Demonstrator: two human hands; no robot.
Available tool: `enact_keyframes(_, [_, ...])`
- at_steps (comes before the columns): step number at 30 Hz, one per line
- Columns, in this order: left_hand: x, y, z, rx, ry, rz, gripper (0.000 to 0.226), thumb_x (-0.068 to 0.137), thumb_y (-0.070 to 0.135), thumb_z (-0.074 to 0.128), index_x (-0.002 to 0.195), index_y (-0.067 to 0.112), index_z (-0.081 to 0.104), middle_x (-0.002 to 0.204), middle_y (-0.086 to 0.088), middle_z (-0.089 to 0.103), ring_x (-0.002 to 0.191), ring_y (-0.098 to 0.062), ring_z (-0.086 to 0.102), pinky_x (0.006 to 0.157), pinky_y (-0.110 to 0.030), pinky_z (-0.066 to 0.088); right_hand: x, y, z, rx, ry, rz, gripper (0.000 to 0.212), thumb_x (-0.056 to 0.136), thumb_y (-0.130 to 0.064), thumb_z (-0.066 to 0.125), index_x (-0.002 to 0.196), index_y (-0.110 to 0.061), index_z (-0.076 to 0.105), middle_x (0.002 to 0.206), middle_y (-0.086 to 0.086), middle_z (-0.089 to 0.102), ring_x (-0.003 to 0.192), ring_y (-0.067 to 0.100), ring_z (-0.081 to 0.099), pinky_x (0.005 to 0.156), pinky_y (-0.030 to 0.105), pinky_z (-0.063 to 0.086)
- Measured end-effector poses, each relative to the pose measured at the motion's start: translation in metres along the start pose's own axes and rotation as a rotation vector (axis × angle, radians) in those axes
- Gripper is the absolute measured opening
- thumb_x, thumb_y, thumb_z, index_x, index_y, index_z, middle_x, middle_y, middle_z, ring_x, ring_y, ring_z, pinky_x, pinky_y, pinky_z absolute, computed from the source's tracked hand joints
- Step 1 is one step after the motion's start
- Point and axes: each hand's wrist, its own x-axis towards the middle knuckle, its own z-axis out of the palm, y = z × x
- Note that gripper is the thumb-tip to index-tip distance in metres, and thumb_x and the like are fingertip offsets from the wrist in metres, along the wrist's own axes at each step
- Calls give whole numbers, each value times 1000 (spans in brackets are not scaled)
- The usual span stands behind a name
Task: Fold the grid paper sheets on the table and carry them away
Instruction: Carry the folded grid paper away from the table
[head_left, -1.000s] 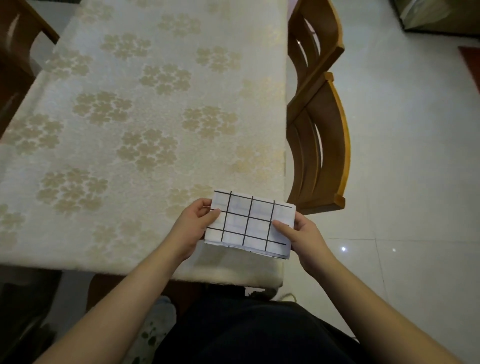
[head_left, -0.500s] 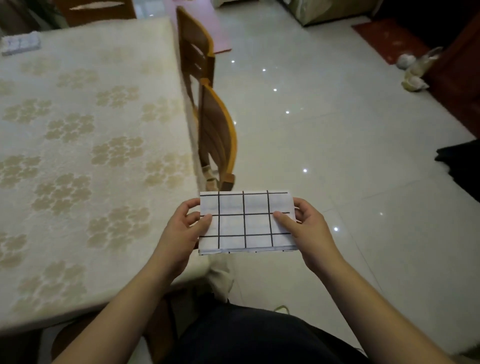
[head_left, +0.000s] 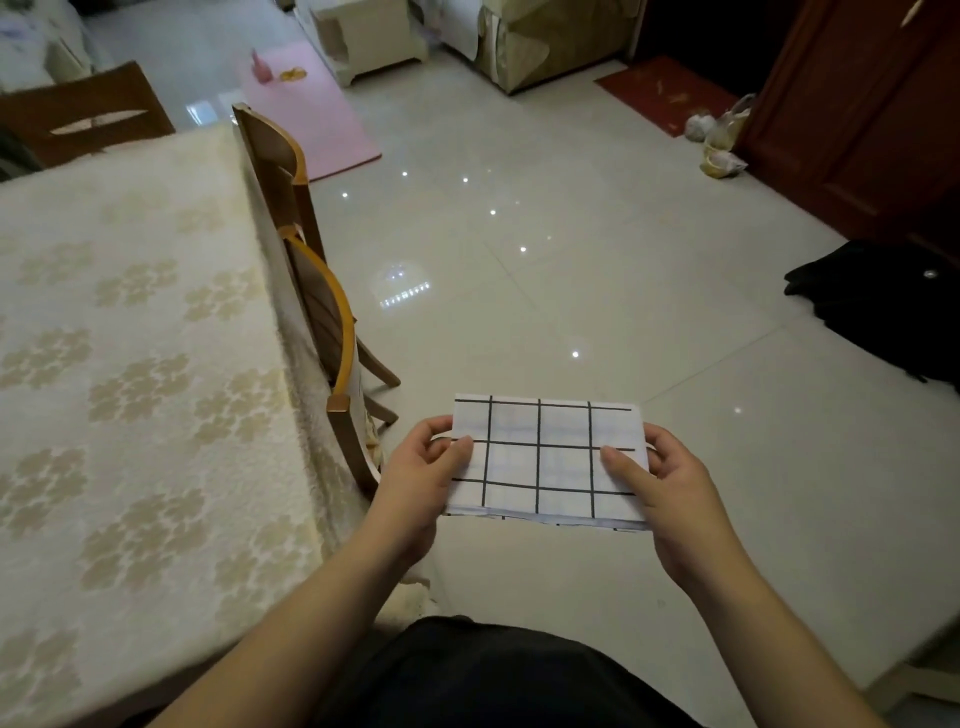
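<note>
— We had the folded grid paper (head_left: 543, 460) held flat over the floor (head_left: 597, 249), off the desk (head_left: 130, 364), which it overhung 1 second earlier.
— So the carrying had begun. Our left hand (head_left: 415, 483) pinched 1 end, our right hand (head_left: 660, 486) the other.
— We counted 1 bundle, its layers uncountable, and 3 chairs (head_left: 322, 322).

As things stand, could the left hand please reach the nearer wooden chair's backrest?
Probably yes: the left hand sits close beside the curved wooden chair backrest with nothing between, but it grips the folded grid paper.
</note>
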Motion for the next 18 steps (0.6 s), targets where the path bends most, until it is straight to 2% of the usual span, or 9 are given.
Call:
enact_keyframes(3, [10,3,8,12,-9,7,29,95,12,59,123,16,55,83,-1,74,81,-19,73,65,-27,57,10,2,-2,-34,19,4,25,88,-17,70,110,-27,64,96,-7,76,86,13,73,69,28,56])
enact_keyframes(7, [32,9,8,68,22,18,33,94,14,60,126,20,53,94,-11,70,79,-15,71,65,-24,57,34,-2,1,-64,26,10,27,87,-14,71,110,-27,64,95,-7,77,85,13,74,71,30,56])
enact_keyframes(10, [56,17,4,107,49,62,31,94,13,60,123,24,53,87,-5,66,68,-5,68,56,-17,53,61,-12,8,-82,13,15,31,86,-12,73,113,-24,63,99,-4,77,88,15,74,76,34,58])
enact_keyframes(15, [109,33,-16,114,127,123,29,93,12,62,119,26,54,79,5,64,65,2,65,57,-10,48,124,-33,39,-138,-44,13,31,87,-9,71,114,-22,62,98,-4,77,87,15,74,76,34,57])
enact_keyframes(18, [143,50,-29,102,137,113,30,94,13,62,118,28,54,76,6,64,62,3,63,57,-11,47,164,-53,62,-178,-73,10,32,88,-10,70,115,-23,61,98,-4,77,86,15,74,74,33,57])
